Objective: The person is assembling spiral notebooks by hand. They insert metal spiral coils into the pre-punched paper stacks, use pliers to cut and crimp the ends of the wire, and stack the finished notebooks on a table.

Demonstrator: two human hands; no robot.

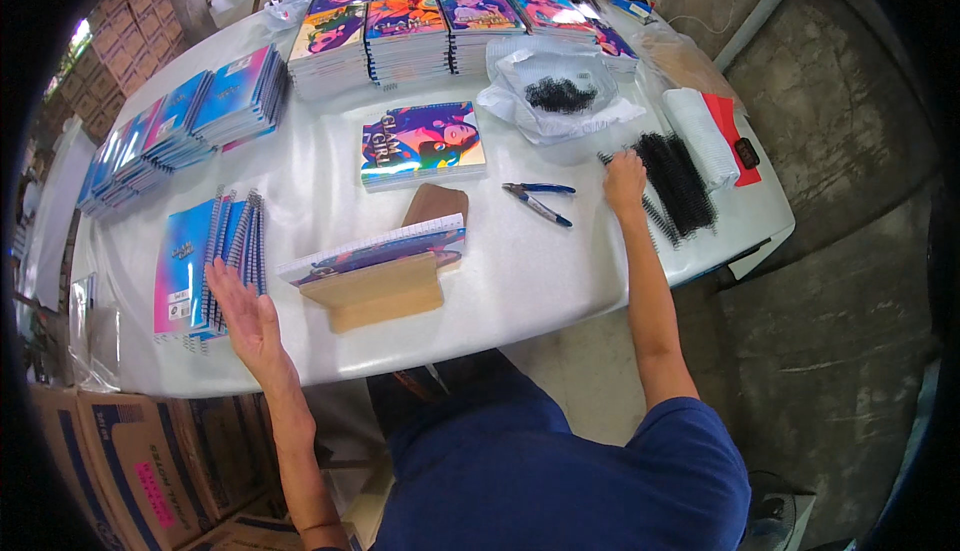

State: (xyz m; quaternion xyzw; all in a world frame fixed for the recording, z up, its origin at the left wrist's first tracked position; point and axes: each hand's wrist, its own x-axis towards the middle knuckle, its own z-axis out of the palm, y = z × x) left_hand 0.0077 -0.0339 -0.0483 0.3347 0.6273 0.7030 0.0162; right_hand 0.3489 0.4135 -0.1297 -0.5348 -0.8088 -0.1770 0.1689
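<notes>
My right hand [625,183] is closed round a black spiral binding coil [658,221], whose ends show on both sides of the fingers. Beside it lies a dense pile of black coils [678,176]. My left hand [243,321], fingers stretched out, is at the edge of a stack of blue and pink spiral notebooks [186,261]; whether it touches them I cannot tell. Between my hands, an unbound notebook block [385,254] stands on edge against a folded brown cardboard stand [390,294]. Blue-handled pliers [540,203] lie on the table left of my right hand.
Beyond the stand sits a pile of colourful covered notebooks [422,146]. More stacks [408,36] line the far side, with blue notebooks [235,96] at far left. A plastic bag [560,96] holds black coils. Cardboard boxes [150,461] stand below the table's left side.
</notes>
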